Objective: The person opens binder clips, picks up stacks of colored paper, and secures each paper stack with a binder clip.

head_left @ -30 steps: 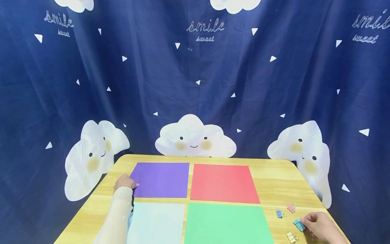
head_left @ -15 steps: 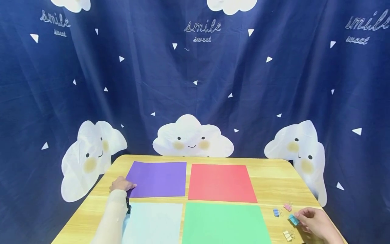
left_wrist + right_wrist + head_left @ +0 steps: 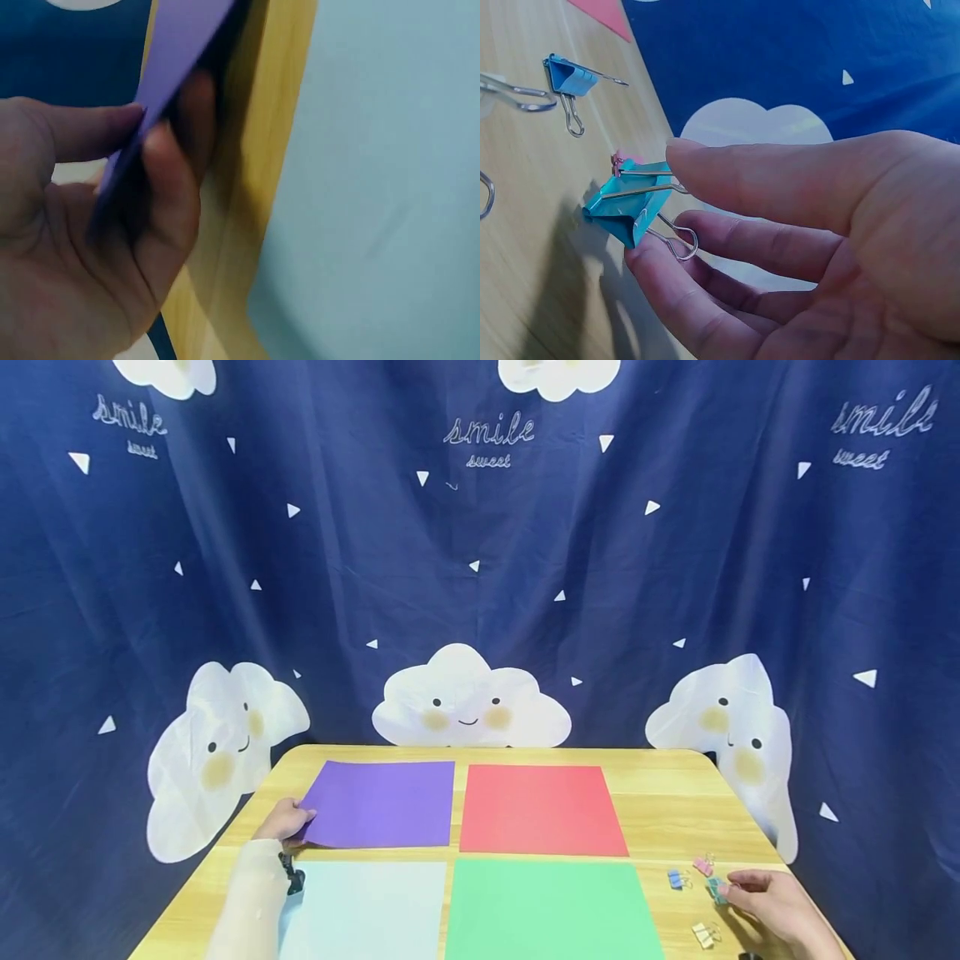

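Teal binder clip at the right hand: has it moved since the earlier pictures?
Yes: in the head view, the teal binder clip has shifted up the picture, nearer the pink binder clip lying on the table.

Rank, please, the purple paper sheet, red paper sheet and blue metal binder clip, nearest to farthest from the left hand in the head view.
1. Purple paper sheet: pinched by the left hand.
2. Red paper sheet: right of it.
3. Blue binder clip: far right.
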A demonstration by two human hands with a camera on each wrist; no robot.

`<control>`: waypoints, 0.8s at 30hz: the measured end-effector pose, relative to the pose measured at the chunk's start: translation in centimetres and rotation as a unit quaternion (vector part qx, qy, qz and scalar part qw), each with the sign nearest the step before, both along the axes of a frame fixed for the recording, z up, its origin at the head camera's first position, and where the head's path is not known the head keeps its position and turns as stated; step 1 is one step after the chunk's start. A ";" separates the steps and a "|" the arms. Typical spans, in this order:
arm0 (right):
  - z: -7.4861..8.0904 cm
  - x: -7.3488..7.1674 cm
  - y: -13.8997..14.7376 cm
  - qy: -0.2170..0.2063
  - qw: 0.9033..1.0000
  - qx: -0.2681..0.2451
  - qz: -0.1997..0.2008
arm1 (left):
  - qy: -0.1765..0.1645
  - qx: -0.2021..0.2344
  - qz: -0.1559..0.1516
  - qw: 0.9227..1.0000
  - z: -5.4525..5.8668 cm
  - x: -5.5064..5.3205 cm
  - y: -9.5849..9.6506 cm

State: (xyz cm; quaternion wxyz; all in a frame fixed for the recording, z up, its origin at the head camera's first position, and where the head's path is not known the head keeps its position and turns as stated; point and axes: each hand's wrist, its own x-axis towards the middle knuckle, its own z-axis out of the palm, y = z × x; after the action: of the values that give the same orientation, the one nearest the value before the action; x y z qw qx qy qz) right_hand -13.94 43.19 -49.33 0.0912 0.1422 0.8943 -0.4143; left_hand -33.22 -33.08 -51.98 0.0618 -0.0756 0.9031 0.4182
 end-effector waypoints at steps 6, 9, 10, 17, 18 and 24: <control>0.1 0.1 0.0 0.003 1.000 0.008 -0.006 | -0.025 0.136 0.004 0.990 0.0 0.6 -0.4; 0.2 0.2 0.0 0.008 1.000 0.010 -0.009 | -0.032 0.189 0.006 0.981 0.2 0.9 -0.5; 0.3 0.2 -0.1 0.007 1.000 0.010 -0.009 | -0.033 0.201 0.006 0.979 0.3 0.9 -0.5; 0.4 0.3 -0.1 0.006 1.000 0.008 -0.019 | -0.028 0.263 -0.001 0.964 0.5 1.5 -0.9; 0.4 0.3 -0.2 0.006 1.000 0.006 -0.019 | -0.027 0.273 -0.001 0.962 0.4 1.5 -1.0; 0.2 0.3 -0.3 0.013 1.000 -0.020 -0.019 | -0.013 0.334 0.015 0.942 -0.1 2.0 -1.1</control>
State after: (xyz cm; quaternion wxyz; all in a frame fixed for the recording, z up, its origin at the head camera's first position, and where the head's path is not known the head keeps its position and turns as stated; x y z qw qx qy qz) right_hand -13.68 42.88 -49.16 0.0743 0.1519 0.8841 -0.4357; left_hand -31.27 -34.23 -52.08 0.0893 -0.0700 0.7094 0.6956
